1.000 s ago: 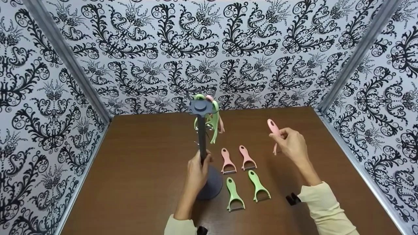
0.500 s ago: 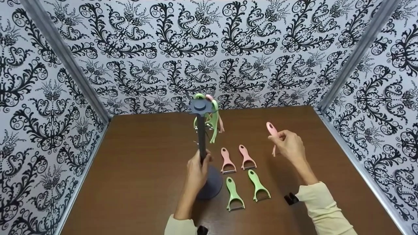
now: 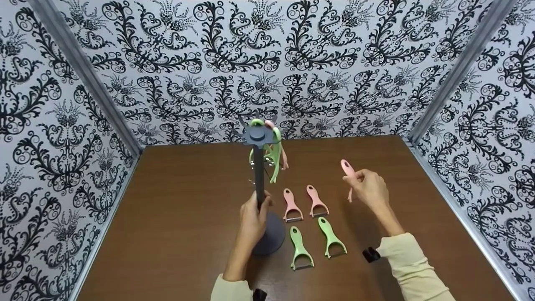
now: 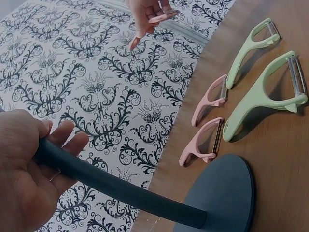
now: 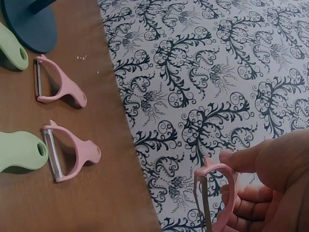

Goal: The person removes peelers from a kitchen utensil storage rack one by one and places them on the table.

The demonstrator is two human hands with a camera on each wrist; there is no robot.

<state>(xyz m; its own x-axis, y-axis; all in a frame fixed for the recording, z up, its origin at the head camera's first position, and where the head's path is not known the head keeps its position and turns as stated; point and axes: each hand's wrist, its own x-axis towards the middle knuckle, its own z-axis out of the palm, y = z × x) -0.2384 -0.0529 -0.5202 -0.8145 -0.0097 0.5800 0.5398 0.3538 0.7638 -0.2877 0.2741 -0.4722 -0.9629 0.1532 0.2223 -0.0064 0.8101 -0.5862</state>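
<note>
1. Head view, nearest: two green peelers (image 3: pixel 297 242) lie flat right of the stand (image 3: pixel 259 175), handles pointing away from the person; placed as a colour pair, it seems.
2. Left hand (image 3: pixel 252 215) grips the stand's pole above the base, fingers curled round it, likely so the tall stand does not tip or turn.
3. Two pink peelers (image 3: pixel 289 198) lie just beyond the green pair, also right of the stand, blades towards the person.
4. Right hand (image 3: pixel 372 190), well right of the stand, pinches another pink peeler, the held peeler (image 3: pixel 346 167), above the table (image 3: pixel 188 209). Thumb and fingers close near its frame, perhaps to leave the handle's hole uncovered.
5. Hung peelers (image 3: pixel 275 163), green and pink, crowd the stand's far and right hooks. They overlap behind the pole, so I cannot tell how many; they seem the main obstruction on that side.
6. Patterned wall (image 3: pixel 326 100) rises behind the stand, beyond the table's edge.
</note>
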